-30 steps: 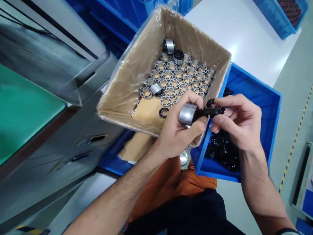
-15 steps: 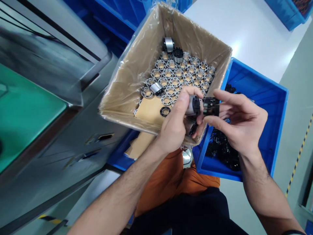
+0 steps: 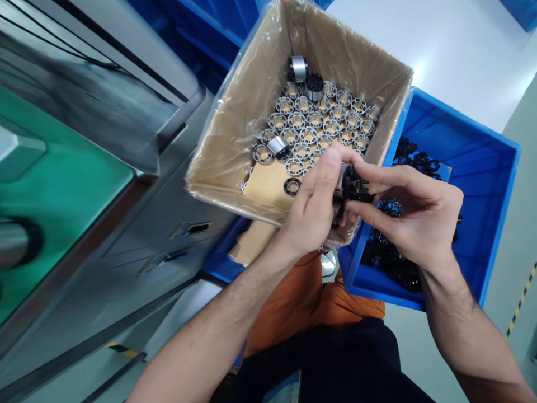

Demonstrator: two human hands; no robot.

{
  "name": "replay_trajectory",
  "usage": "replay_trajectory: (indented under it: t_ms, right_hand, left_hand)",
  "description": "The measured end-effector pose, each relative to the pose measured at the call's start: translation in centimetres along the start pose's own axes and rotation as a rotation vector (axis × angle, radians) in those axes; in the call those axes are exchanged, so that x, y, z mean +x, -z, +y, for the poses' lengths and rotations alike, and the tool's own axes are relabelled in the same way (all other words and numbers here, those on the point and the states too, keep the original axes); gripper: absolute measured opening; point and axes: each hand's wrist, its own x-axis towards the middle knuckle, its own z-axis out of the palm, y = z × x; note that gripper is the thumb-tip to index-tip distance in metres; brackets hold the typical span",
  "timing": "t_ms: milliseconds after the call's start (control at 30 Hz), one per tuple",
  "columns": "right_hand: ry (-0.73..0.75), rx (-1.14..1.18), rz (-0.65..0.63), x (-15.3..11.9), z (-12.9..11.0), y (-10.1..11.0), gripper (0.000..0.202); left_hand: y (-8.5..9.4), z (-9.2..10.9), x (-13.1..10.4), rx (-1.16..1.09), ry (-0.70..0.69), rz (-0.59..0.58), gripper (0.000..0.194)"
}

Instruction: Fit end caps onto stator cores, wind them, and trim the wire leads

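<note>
I see my left hand [image 3: 312, 210] wrapped around a mostly hidden metal ring [image 3: 342, 174], while my right hand [image 3: 413, 218] pinches a black plastic cage [image 3: 356, 187] against it, just over the near rim of the lined cardboard box [image 3: 235, 129]. Beyond sit rows of rings [image 3: 319, 126]; to the right, a blue bin [image 3: 482, 184].

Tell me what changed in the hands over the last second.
The right hand brought the black plastic part up against the metal sleeve, now nearly hidden in the left hand; a second ago they were apart. Both grips stayed closed. The cardboard box and blue bin are unchanged.
</note>
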Motion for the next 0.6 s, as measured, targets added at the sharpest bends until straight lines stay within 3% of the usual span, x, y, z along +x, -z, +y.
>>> replay_trajectory:
  t_ms: [200, 400, 600]
  right_hand:
    - [-0.006, 0.036, 0.062, -0.2, 0.5, -1.0, 0.039]
    - [-0.065, 0.136, 0.016, -0.1, 0.2, -0.8, 0.037]
    - [-0.251, 0.316, -0.064, 0.1, 0.1, -0.3, 0.041]
  left_hand:
    - [0.1, -0.3, 0.1, 0.05, 0.052, 0.031, 0.061]
    - [0.7, 0.7, -0.6, -0.055, 0.165, -0.047, 0.052]
    - [1.0, 1.1, -1.2, -0.02, 0.115, -0.134, 0.053]
